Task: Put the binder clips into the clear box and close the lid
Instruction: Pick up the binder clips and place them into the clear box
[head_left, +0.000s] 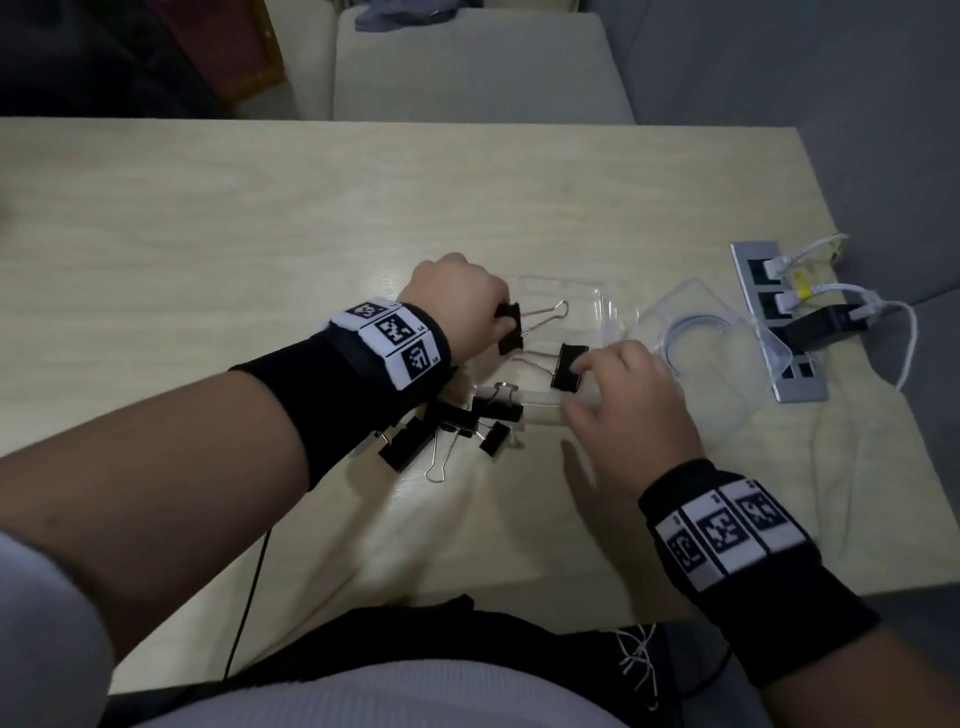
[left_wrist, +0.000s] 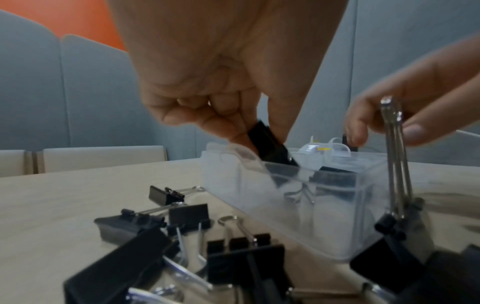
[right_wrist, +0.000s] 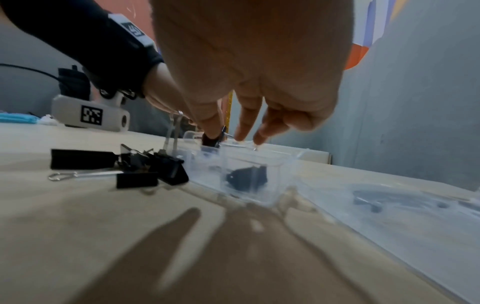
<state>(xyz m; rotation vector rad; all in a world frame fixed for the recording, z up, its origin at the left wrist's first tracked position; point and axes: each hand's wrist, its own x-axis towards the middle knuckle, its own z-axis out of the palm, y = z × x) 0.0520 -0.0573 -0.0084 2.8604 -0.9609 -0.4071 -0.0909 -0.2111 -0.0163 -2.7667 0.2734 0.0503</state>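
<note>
The clear box (head_left: 587, 301) stands open mid-table, its lid (head_left: 727, 395) hinged out to the right. My left hand (head_left: 498, 317) pinches a black binder clip (head_left: 510, 328) just over the box's left end; in the left wrist view that clip (left_wrist: 270, 146) dips past the rim. A second clip (head_left: 569, 366) lies inside the box (left_wrist: 298, 195), handles pointing left. My right hand (head_left: 576, 389) hovers over it with fingers straight and spread, fingertips (right_wrist: 246, 131) near the rim, holding nothing that I can see. Several loose clips (head_left: 457, 421) lie piled in front of the box.
A socket panel (head_left: 769, 322) with white plugs and a black charger sits at the table's right edge. A coiled white cable (head_left: 680, 332) shows through the lid. A thin black cord (head_left: 249, 597) hangs off the near edge. Pale chairs stand behind the table.
</note>
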